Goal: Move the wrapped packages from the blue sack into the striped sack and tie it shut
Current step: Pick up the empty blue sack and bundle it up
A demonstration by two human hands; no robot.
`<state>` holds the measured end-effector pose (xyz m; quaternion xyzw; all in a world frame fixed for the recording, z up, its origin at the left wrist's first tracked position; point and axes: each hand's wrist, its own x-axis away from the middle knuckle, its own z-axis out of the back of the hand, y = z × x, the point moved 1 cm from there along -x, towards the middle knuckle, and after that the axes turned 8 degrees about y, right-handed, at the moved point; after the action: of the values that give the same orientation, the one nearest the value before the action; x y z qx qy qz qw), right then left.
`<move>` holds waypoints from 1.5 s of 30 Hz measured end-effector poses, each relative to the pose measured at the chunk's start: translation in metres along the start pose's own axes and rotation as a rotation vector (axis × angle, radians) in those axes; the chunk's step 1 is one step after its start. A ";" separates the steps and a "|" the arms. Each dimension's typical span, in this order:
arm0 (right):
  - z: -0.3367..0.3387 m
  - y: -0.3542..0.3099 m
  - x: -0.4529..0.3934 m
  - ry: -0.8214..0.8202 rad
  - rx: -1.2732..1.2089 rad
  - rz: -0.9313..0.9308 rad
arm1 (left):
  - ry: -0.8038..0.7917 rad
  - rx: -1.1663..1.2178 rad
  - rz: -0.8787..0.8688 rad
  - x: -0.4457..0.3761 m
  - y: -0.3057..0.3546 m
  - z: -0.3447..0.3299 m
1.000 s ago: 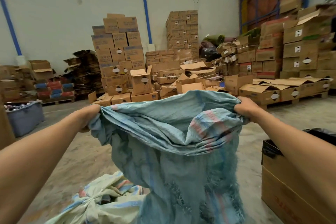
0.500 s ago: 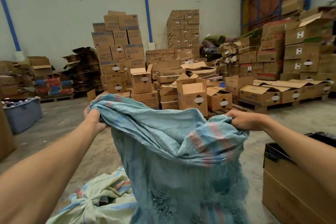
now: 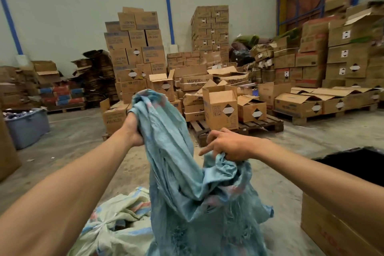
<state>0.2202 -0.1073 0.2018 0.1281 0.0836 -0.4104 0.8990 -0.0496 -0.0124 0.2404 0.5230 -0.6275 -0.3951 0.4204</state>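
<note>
Head-worn view, forward and downward

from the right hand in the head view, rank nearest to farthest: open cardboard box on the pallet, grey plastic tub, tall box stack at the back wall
From the right hand:
1. Open cardboard box, just ahead on the pallet.
2. Grey plastic tub, far left on the floor.
3. Tall box stack, against the back wall.

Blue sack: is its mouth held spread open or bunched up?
Bunched. The left hand and right hand each grip gathered folds of the blue sack; no opening shows.
</note>
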 end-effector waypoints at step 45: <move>0.020 -0.002 -0.073 1.159 -1.745 -1.206 | -0.164 -0.543 -0.383 0.037 -0.167 -0.016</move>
<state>0.1722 -0.0622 0.2393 -0.4164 0.7696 -0.4508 0.1761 0.0156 -0.0733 0.0940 0.4669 -0.4214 -0.6602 0.4106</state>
